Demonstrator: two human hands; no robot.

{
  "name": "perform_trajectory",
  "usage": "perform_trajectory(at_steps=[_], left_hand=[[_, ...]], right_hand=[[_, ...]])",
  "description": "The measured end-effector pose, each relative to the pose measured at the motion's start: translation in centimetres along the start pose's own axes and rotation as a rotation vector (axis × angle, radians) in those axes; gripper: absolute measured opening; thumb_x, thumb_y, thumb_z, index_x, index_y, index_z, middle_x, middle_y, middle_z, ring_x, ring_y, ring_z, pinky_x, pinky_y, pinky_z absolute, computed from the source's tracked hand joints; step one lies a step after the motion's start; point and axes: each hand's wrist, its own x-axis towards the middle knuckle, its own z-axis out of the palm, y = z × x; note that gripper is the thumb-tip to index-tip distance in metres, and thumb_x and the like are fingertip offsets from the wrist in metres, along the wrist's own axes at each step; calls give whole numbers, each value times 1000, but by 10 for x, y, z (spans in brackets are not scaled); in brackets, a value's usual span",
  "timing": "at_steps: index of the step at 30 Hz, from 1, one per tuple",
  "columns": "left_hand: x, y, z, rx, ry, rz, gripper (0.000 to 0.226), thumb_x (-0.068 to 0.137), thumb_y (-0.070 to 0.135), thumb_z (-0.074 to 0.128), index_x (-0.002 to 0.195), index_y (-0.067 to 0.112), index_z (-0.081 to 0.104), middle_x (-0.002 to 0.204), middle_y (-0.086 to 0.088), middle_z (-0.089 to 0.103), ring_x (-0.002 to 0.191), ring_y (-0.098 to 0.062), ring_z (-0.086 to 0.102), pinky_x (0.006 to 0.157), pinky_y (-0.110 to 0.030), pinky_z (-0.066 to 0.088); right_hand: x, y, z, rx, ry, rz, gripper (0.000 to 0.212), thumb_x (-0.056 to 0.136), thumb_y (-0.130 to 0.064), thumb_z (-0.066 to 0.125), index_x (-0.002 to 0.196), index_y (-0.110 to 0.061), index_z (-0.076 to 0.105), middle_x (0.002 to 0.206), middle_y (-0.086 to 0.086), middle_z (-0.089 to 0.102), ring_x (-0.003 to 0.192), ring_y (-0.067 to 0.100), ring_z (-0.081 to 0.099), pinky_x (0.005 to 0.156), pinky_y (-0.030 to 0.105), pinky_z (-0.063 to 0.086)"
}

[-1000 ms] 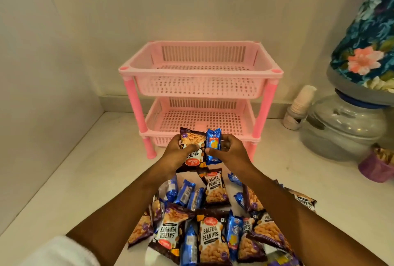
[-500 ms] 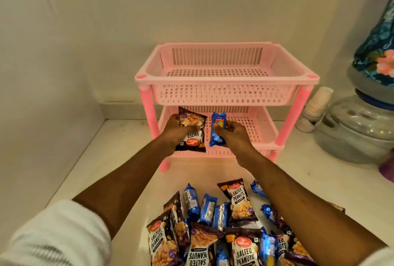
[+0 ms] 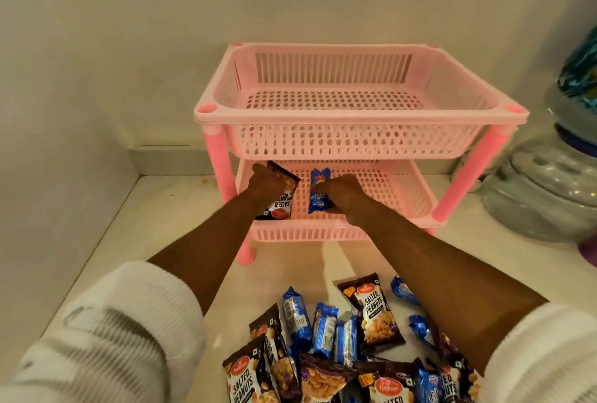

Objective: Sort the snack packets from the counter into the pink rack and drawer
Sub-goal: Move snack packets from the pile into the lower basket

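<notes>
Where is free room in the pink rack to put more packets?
The top tray is bare from wall to wall. In the bottom tray, the right half beside the blue packet is free. Its left part is crowded by both hands and the peanut packet.

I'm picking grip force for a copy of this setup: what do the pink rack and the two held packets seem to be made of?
Pink rack: apparently rigid moulded plastic, matte, with perforated walls. Peanut packet in the left hand and blue packet in the right hand: likely thin glossy printed film, crinkled.
</notes>
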Motion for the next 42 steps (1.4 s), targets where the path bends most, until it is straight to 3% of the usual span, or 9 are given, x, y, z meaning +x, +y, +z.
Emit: perform_trajectory(at_steps=[7, 12, 15, 17, 20, 25, 32, 36, 42], left_hand=[[9, -13, 6, 168, 29, -25, 70, 93, 22, 63, 144, 2, 19, 137, -20, 50, 123, -34, 54, 93, -38, 47], [9, -24, 4, 662, 72, 340, 81, 88, 6, 62, 154, 19, 17, 155, -19, 19, 142, -38, 27, 115, -46, 33], [15, -22, -4, 931, -203, 497, 66, 91, 3, 57, 151, 16, 32, 162, -12, 18, 150, -30, 14, 123, -38, 16], [18, -21, -5, 1032, -377, 442, 64, 94, 4, 54, 152, 18, 31, 159, -10, 27, 146, -30, 24, 121, -40, 22], [23, -25, -3, 1057, -405, 411, 65, 95, 9, 55, 154, 22, 30, 157, -9, 34, 142, -31, 36, 116, -40, 32], [30, -31, -1, 1065, -363, 422, 68, 91, 28, 66, 151, 25, 36, 148, -9, 48, 133, -30, 48, 108, -35, 39], [33, -28, 3, 990, -395, 315, 57, 88, 25, 66, 142, 19, 49, 140, -11, 53, 123, -32, 55, 103, -41, 49], [34, -31, 7, 1004, -377, 370, 56, 89, 11, 60, 143, 21, 50, 143, -10, 53, 129, -31, 50, 107, -37, 44], [32, -33, 6, 1014, -267, 357, 53, 87, 20, 67, 137, 16, 54, 138, -9, 56, 126, -28, 54, 104, -40, 48]], right_hand=[[20, 5, 15, -370, -104, -3, 60, 76, -24, 86, 121, 7, 60, 112, 23, 68, 94, 31, 67, 67, 35, 54], [27, 7, 16, -450, -154, -21, 48, 78, -21, 85, 110, 9, 65, 107, 24, 70, 85, 28, 64, 72, 35, 52], [28, 9, 16, -503, -165, -44, 41, 79, -23, 85, 96, 7, 64, 95, 23, 65, 86, 28, 60, 70, 34, 44], [29, 9, 18, -540, -171, -55, 41, 79, -26, 84, 98, 4, 64, 93, 19, 62, 86, 27, 58, 70, 33, 42], [30, 11, 20, -595, -150, -73, 46, 76, -31, 86, 100, 2, 65, 93, 17, 64, 86, 27, 60, 69, 34, 44], [32, 15, 19, -650, -80, -91, 45, 78, -40, 83, 68, -11, 50, 70, 8, 59, 76, 25, 59, 50, 28, 38], [35, 14, 21, -729, -70, -92, 52, 77, -38, 85, 105, 0, 63, 101, 17, 72, 94, 30, 70, 73, 34, 53], [38, 16, 23, -792, -46, -111, 44, 79, -40, 82, 86, -7, 53, 102, 15, 72, 85, 26, 65, 51, 28, 41], [37, 17, 21, -826, -50, -106, 69, 76, -46, 83, 120, 0, 56, 107, 14, 71, 91, 26, 66, 60, 28, 43]])
